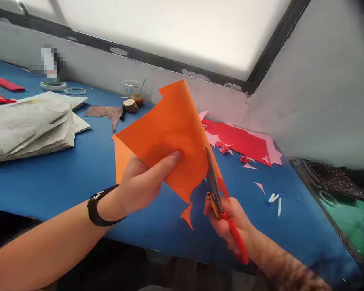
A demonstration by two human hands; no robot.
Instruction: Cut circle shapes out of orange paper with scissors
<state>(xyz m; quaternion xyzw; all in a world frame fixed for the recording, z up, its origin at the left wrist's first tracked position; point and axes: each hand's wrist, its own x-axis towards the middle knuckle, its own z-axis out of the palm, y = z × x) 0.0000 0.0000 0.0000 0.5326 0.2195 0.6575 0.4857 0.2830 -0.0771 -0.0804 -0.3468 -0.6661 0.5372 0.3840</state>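
Left hand: the left hand [145, 182] pinches the sheet, thumb on top; the other fingers are mostly hidden behind it. A firm, flat grip near the cut suits this, turning the paper rather than the wrist.
Orange paper: the orange paper [176, 121] is held up above the counter [91, 178], between the hands, its upper part curled. The faint curved line [182, 186] seems the guide; short snips would suit the bend.
Offcut: an orange offcut [187, 216] is just below the sheet; whether it is attached, I cannot tell.
Scissors: the scissors [212, 176] point up at the sheet's right part; the thumb is best clear of the blades.
Right hand: the right hand [244, 220] has its fingers wrapped around the red handles.
Blue counter: newspapers [33, 133] at left, then a brown scrap [104, 112], a wooden disc [130, 106] and a plastic cup [133, 87]; red sheets [239, 137] with pink scraps [262, 186] at right.
Room: a bright window [170, 32] behind, a pale wall [321, 89] at right.
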